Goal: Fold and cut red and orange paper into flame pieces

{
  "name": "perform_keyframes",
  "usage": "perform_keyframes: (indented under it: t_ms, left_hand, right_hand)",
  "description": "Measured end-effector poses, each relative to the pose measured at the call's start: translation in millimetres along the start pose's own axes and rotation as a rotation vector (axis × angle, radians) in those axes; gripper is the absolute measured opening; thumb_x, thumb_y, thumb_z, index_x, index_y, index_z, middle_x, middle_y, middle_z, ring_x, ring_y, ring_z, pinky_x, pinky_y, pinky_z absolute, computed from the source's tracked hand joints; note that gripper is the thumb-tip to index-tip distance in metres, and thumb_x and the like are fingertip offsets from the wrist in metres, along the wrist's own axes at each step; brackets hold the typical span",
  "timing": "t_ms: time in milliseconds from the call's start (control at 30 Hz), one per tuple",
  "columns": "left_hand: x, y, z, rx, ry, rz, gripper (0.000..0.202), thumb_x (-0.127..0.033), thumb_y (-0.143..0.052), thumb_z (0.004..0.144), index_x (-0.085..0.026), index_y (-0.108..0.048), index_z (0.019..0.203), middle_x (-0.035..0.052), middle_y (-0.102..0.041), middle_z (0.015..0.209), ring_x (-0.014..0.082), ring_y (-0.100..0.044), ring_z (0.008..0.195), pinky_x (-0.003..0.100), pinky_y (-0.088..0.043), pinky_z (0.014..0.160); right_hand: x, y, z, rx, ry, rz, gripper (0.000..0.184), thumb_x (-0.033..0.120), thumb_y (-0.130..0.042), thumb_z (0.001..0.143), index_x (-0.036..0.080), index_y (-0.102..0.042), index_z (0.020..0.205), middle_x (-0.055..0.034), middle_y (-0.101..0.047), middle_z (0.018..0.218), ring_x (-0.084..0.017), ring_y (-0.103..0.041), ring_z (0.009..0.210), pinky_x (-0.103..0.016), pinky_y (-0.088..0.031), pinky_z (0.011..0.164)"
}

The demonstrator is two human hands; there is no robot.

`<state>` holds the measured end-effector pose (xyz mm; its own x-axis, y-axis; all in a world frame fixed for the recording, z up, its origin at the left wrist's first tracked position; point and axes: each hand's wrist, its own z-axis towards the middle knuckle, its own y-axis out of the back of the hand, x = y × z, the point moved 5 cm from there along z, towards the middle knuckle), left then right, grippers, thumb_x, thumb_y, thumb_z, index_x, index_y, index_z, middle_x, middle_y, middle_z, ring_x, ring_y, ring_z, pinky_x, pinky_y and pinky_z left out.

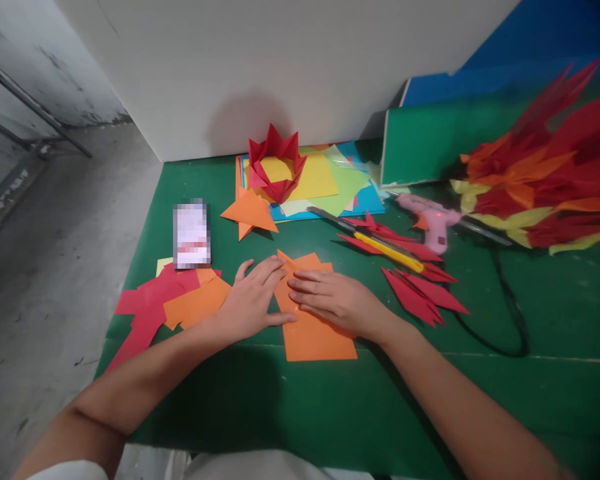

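Observation:
Orange paper (317,340) lies on the green table, with a folded corner at its upper left. On its left edge rests my left hand (255,293), fingers stretched and thumb apart. My right hand (335,300) lies flat across the sheet, its fingers extended over the folded part. Both hands press on the paper without gripping it. Left of my left hand are orange paper scraps (197,300) and red paper scraps (147,313). Folded red paper pieces (425,293) lie to the right of my right hand.
A red pointed paper ring (300,167) sits on coloured sheets (325,177) at the back, near an orange folded piece (253,213). A blurred phone (191,233) lies left. Right are a yellow cutter (390,252), pink glue gun (433,217), black cord (517,333) and red-orange paper flames (545,167).

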<state>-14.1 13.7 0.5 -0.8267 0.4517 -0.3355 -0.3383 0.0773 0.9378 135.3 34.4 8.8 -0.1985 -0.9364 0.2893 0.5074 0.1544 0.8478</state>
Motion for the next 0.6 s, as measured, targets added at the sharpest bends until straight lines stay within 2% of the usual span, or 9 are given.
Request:
perform_keyframes:
  t_ms: [600]
  left_hand:
    - [-0.4,0.6,0.1,0.005,0.012,-0.021,0.063,-0.063,-0.057,0.078,-0.018,-0.05,0.121,0.0151,-0.05,0.136,0.0295,-0.043,0.129,0.052,-0.024,0.109]
  right_hand:
    - [-2.1,-3.4,-1.6,0.049,0.006,-0.024,0.025,0.018,-0.052,0.091,0.018,-0.067,0.112,-0.0078,-0.07,0.112,-0.023,-0.058,0.117,-0.041,-0.053,0.097]
